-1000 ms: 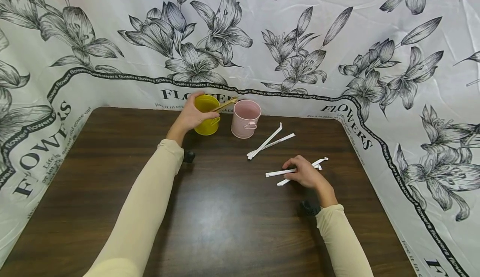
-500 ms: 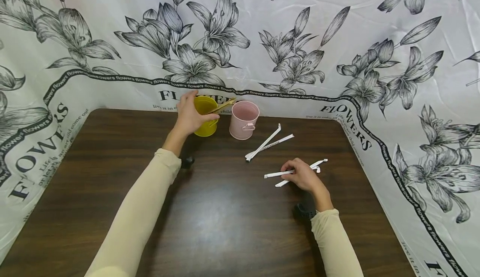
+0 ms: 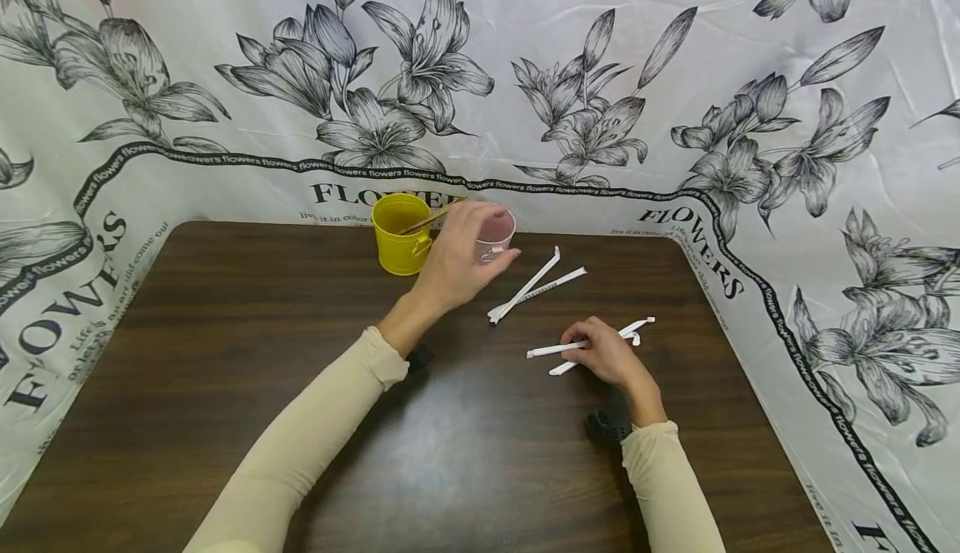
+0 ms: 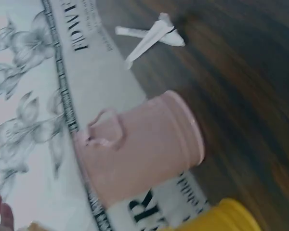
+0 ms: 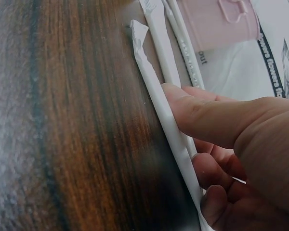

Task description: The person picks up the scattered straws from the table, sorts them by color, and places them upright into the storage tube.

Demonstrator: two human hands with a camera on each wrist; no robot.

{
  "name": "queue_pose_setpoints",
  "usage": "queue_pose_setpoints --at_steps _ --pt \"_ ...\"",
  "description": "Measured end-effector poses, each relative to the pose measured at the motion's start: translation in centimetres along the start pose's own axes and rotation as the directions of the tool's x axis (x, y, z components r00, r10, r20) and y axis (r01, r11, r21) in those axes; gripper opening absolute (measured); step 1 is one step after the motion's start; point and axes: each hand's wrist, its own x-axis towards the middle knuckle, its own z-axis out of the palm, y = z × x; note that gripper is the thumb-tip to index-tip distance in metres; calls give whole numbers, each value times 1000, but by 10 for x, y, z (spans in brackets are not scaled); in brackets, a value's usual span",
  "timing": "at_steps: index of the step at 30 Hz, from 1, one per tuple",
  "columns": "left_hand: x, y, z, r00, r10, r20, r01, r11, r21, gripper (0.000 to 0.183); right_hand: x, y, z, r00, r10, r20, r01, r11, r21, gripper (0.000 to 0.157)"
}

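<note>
My left hand (image 3: pixel 459 260) reaches in front of the pink bucket (image 3: pixel 504 228), fingers and thumb spread with nothing between them, and hides part of it. Beside it stands the yellow bucket (image 3: pixel 401 255), with a thin golden-brown stick (image 3: pixel 429 221) slanting out over its rim. In the left wrist view the pink bucket (image 4: pixel 139 144) shows its side handle. Further right, my right hand (image 3: pixel 606 353) pinches a white paper-wrapped straw (image 3: pixel 551 351) low over the table. Another wrapped straw (image 5: pixel 159 98) runs alongside its fingers in the right wrist view.
Two more wrapped straws (image 3: pixel 555 285) lie crossed on the dark wooden table (image 3: pixel 420 470), between the pink bucket and my right hand. A white cloth (image 3: pixel 577 145) printed with flowers hangs behind the table and runs along both sides.
My left hand has left the yellow bucket and moved right to the pink one. The stick stays in the yellow bucket. My right hand has shifted slightly left, still on the straws.
</note>
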Motion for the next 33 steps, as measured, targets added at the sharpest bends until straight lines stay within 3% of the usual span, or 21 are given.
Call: queue_pose_setpoints --at_steps 2,4,7,11,16,18,19,21,28,33 --pt "5 -7 9 997 -29 66 29 1000 1 58 1 0 1 1000 -1 1 1 1000 2 13" --pt "10 -16 17 987 -101 126 99 995 24 61 2 -1 2 1000 0 3 0 1000 5 13" --pt "17 -31 25 949 -225 221 211 974 87 67 3 -3 3 1000 9 6 -9 1000 8 12" --pt "22 -48 34 859 -402 316 361 914 184 86 3 -5 5 999 31 10 -32 999 14 12" --pt "22 -63 41 726 -594 348 559 803 206 112 3 -6 7 999 40 14 -40 999 14 12" --pt "20 -67 42 690 -632 352 610 770 186 117 3 -6 7 999 43 16 -43 999 13 12" --pt "19 -68 42 680 -642 353 627 760 174 119 4 -5 7 999 45 16 -45 999 12 12" --pt "18 -69 43 667 -657 352 650 744 156 120 4 -5 7 999 49 16 -49 999 11 12" --pt "16 -66 54 693 -654 304 670 739 64 111 3 0 4 998 66 4 -66 998 -9 12" --pt "17 -61 61 690 -674 266 684 727 67 100 1 1 0 998 62 -8 -63 998 -16 11"
